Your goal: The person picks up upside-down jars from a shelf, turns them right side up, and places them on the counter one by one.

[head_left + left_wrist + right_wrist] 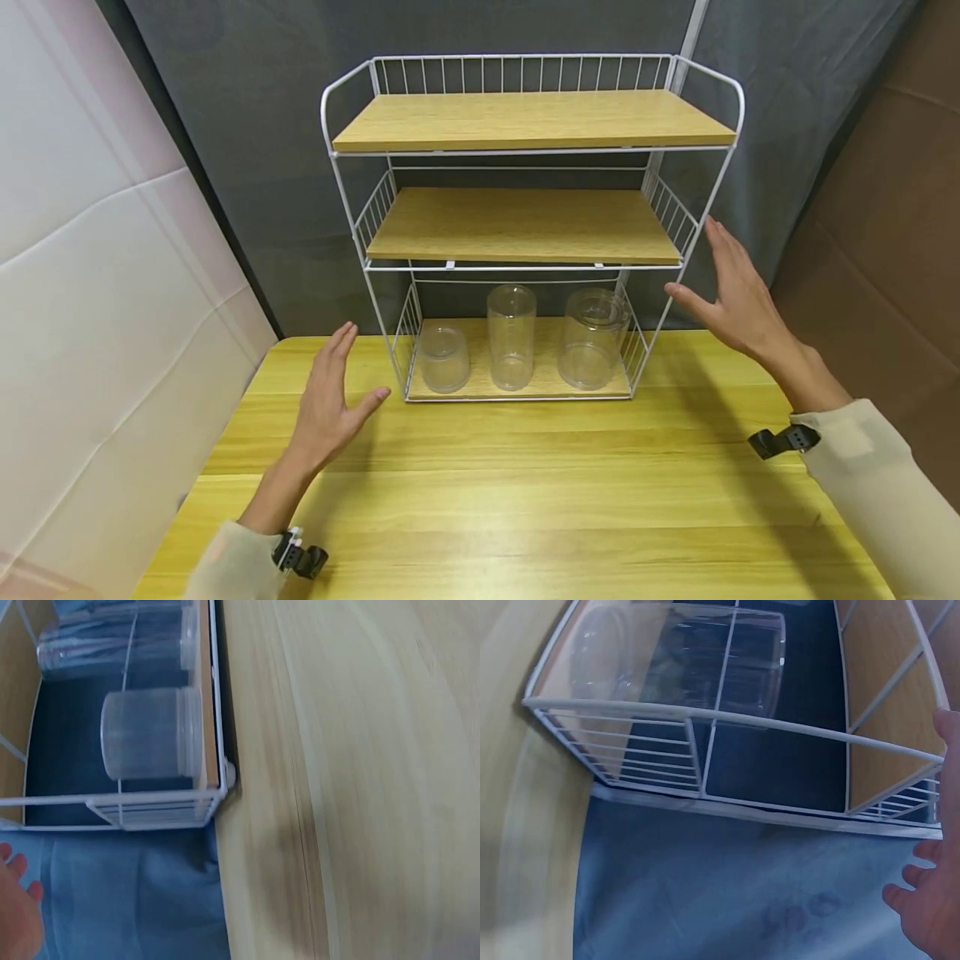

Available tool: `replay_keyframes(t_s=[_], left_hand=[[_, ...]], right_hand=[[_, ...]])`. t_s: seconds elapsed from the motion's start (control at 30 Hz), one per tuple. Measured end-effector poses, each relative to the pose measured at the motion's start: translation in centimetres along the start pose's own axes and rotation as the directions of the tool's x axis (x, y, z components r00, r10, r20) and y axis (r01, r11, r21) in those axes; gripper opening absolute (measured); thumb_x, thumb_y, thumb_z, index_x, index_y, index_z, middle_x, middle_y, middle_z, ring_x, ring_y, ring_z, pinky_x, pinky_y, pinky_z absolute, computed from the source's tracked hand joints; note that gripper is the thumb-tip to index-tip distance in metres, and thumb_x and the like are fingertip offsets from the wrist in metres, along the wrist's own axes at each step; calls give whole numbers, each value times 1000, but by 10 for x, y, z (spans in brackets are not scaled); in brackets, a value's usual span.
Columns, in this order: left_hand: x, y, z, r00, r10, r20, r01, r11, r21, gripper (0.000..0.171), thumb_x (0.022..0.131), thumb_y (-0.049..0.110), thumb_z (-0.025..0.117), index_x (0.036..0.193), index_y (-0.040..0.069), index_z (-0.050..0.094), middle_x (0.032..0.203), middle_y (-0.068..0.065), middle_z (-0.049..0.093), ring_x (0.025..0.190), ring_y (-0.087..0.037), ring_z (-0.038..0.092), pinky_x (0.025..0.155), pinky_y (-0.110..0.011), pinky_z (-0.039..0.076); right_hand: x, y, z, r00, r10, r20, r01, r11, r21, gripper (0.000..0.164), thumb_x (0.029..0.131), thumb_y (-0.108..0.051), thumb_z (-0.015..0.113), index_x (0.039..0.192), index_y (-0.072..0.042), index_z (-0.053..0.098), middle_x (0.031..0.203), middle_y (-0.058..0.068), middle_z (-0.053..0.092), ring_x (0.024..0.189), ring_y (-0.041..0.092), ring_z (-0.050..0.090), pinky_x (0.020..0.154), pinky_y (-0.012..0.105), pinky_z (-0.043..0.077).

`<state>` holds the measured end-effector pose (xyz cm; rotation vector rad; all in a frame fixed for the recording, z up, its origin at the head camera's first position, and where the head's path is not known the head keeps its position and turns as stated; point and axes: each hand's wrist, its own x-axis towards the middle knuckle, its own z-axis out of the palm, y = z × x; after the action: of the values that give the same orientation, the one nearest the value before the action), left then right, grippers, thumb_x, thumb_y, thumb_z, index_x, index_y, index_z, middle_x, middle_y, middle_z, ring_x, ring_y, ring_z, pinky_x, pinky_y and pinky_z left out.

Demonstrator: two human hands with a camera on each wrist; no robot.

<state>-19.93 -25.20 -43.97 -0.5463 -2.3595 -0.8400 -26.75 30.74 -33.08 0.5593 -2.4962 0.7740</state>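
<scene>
A white wire rack [534, 268] with three wooden shelves stands at the back of the table. On its bottom shelf are a short clear jar [443, 360], a tall clear jar [512, 337] and a wide clear jar [591, 342]. My left hand [327, 406] hovers left of the rack's lower front corner, fingers straight and thumb spread, holding nothing. Beside the rack's right front post is my right hand [738, 296], fingers extended and thumb apart; whether it touches the post I cannot tell. In the right wrist view the thumb [946, 724] shows close to the frame.
The rack's top shelf [532, 117] and middle shelf [525, 223] are bare wood. Behind hangs a dark grey cloth [247, 167]. A white panel [112, 333] bounds the left side and a brown panel [885, 233] the right. The wooden table [495, 492] extends toward me.
</scene>
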Motion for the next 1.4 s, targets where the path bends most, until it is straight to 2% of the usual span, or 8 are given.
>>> replay_keyframes(t_s=[0.07,0.23,0.37,0.5,0.67,0.73,0.97,1.4], left_hand=[[1,5,2,998,51,-39,-51,999,-19,99,100,73,52,164,2,32,165,-25,38,148,-49,38,120,-68,30],[3,19,7,985,149,-82,-155,985,-72,95,101,70,54,162,0,36,158,-26,47,140,-47,46,127,-31,27],[7,28,12,977,201,-65,-207,973,-99,90,102,65,57,160,-2,39,158,-25,48,141,-47,47,126,-20,21],[10,36,21,974,226,-12,-227,971,-81,90,102,66,55,158,-4,42,159,-23,48,142,-46,48,128,-28,25],[15,41,32,976,207,61,-203,977,-65,91,101,69,54,160,0,40,162,-20,45,147,-42,45,120,-59,38],[19,43,36,978,191,81,-187,980,-62,91,100,66,59,161,1,40,163,-20,43,148,-42,43,118,-64,38],[34,47,52,986,130,105,-128,991,-27,90,89,34,84,160,-1,40,162,-24,42,148,-44,42,121,-63,37],[53,41,71,986,-69,154,70,998,-4,94,89,32,87,162,1,37,164,-27,37,150,-45,38,121,-64,36]], right_hand=[[3,-3,-1,1000,-4,-20,4,1000,26,103,97,-53,71,171,-12,13,175,20,17,160,45,17,128,68,16],[10,-9,-1,999,-6,-54,12,994,110,102,95,-47,75,171,-14,16,176,17,19,160,42,20,128,66,17],[16,-12,0,997,8,-74,7,979,205,100,94,-30,81,171,-17,20,176,9,22,160,32,25,130,46,26],[21,-13,2,996,39,-78,-15,955,295,101,91,-15,84,170,-17,22,175,7,24,159,27,29,126,27,32],[25,-15,5,996,38,-86,-7,941,337,102,88,-10,86,169,-14,25,175,8,25,158,27,30,122,23,36],[25,-17,6,995,31,-90,1,941,339,102,87,-8,87,169,-15,27,174,8,27,157,27,32,120,21,38],[29,-24,10,996,0,-95,31,945,326,106,82,1,89,168,-17,30,171,10,32,149,38,44,116,21,42],[33,-23,14,991,-32,-130,82,915,395,106,77,14,86,166,-8,33,159,21,42,146,40,47,115,20,43]])
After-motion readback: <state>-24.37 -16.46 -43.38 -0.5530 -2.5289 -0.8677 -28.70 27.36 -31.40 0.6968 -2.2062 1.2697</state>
